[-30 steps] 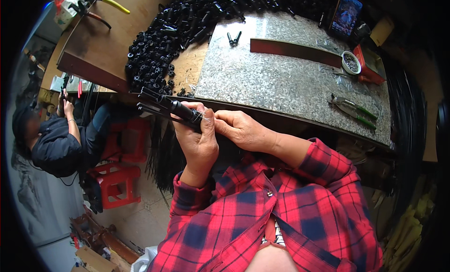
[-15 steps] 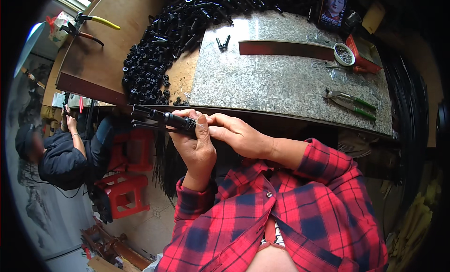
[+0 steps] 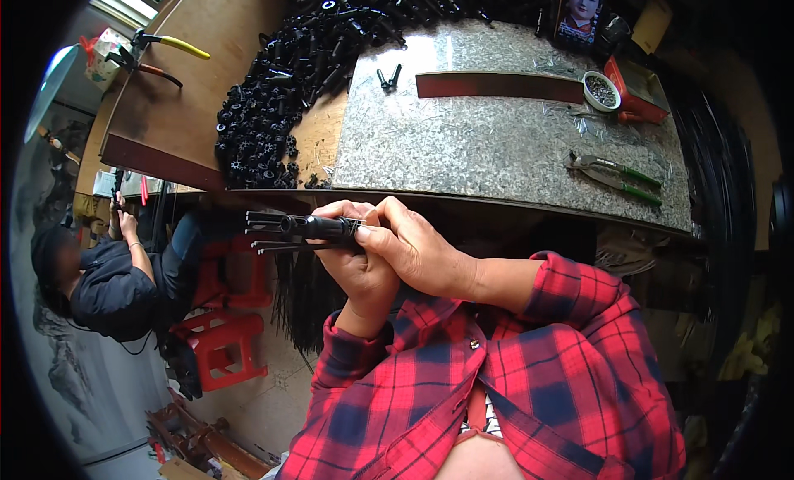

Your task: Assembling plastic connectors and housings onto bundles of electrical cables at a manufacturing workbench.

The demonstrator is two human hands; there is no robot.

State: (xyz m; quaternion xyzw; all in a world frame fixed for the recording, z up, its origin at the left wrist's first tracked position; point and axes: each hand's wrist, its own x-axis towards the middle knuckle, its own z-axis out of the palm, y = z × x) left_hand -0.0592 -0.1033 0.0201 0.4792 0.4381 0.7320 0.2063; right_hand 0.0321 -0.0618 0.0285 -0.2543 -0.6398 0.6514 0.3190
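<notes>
Clear passage: the middle of the slab (image 3: 447,149), between the parts heap (image 3: 256,137) at left and the pliers (image 3: 619,179) at right. Obstructions: the strip (image 3: 498,86) crosses the rear; the bowl (image 3: 606,108) and red box (image 3: 627,98) block the right rear.

your right hand (image 3: 430,255) hides part of your left hand (image 3: 361,279), the pale strands (image 3: 361,221) by the black tubular piece (image 3: 318,227) are too fine to make out, and the view's top edge crops the phone (image 3: 581,15).
</notes>
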